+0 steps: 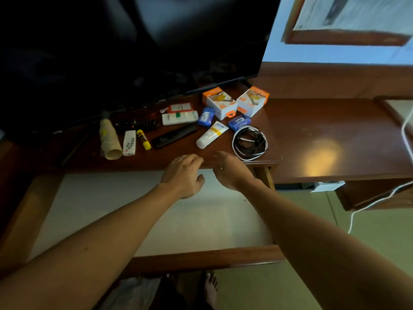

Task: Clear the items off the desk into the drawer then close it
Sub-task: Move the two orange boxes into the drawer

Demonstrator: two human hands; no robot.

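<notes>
Head view: we see the drawer (156, 220) open and bare — every item waits on the tabletop (223, 159); left hand (184, 173) and right hand (230, 171) hover, fingers released.

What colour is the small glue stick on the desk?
The glue stick is yellow with a dark cap, seen in the head view.

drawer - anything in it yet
No, the open drawer shows only its bare pale bottom, while the items such as the white tube and coiled cable lie on the desk.
</notes>
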